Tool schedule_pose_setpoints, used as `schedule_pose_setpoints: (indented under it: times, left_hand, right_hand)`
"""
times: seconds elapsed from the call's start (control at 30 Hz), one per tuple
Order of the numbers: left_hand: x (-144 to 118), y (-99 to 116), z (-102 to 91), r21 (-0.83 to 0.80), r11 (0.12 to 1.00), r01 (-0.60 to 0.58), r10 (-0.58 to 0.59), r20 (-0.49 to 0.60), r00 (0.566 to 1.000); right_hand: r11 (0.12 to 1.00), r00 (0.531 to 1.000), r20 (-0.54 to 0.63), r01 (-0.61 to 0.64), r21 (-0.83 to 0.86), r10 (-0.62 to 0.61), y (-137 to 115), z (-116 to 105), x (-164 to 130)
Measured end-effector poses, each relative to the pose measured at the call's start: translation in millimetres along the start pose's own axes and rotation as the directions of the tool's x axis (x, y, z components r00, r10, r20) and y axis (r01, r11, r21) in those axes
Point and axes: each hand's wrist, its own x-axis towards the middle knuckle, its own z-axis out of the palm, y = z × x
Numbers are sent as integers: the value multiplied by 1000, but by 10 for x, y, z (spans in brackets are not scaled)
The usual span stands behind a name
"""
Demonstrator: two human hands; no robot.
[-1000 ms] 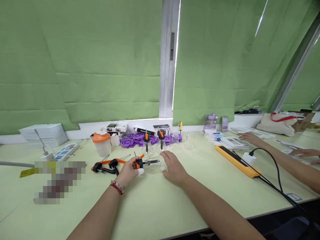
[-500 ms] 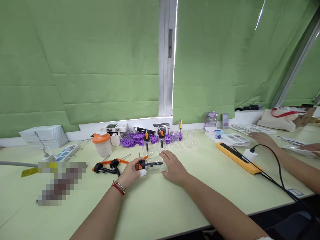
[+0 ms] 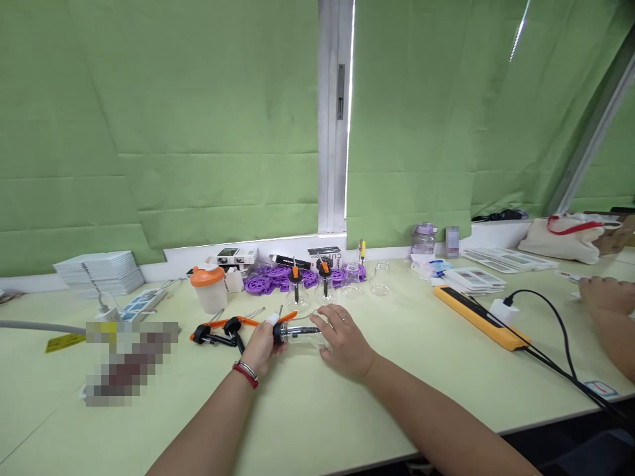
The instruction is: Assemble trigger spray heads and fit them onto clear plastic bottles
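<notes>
A clear glass flask lies on its side on the pale green table, with a black and orange stopper in its neck. My left hand grips the stopper end; a white cover sits on one fingertip. My right hand rests over the flask's round body and holds it down. Just left of my left hand lie orange and black clamps. Behind stand two more stoppered flasks and two empty ones.
An orange-lidded shaker cup, purple plastic gears and small boxes line the back. A yellow power strip with a black cable lies right. Another person's hand works far right. White stacked tiles sit left.
My left hand has turned on the stopper, the white-covered fingertip moving from below to above it. The other person's arm has pulled back to the right. The view shifted slightly.
</notes>
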Motion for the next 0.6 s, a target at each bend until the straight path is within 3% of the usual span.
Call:
schedule_pose_setpoints:
  times: [0.1, 0.2, 0.33, 0.4, 0.47, 0.6]
  left_hand:
    - [-36, 9, 11, 68, 992, 102, -100, -26, 995]
    - [-62, 23, 25, 115, 989, 95, -91, -40, 995]
    - [-72, 39, 33, 144, 989, 45, -36, -59, 998]
    - [-75, 36, 38, 168, 985, 22, -12, -62, 998]
    - [-81, 23, 49, 198, 980, -10, 21, -55, 998]
    - [-92, -11, 77, 252, 966, -51, 56, -15, 998]
  right_hand:
    - [1000, 1000, 10, 29, -5, -29, 15, -2, 2]
    - [999, 1000, 16, 22, 49, -23, 43, -24, 7]
    - [933, 989, 94, -136, 333, 111, 81, -67, -1]
    - [804, 955, 188, -296, 516, 231, 109, -73, -11]
    - [616, 900, 280, -433, 658, 334, 141, -56, -18]
    - [271, 781, 438, -584, 765, 446, 190, 36, -13]
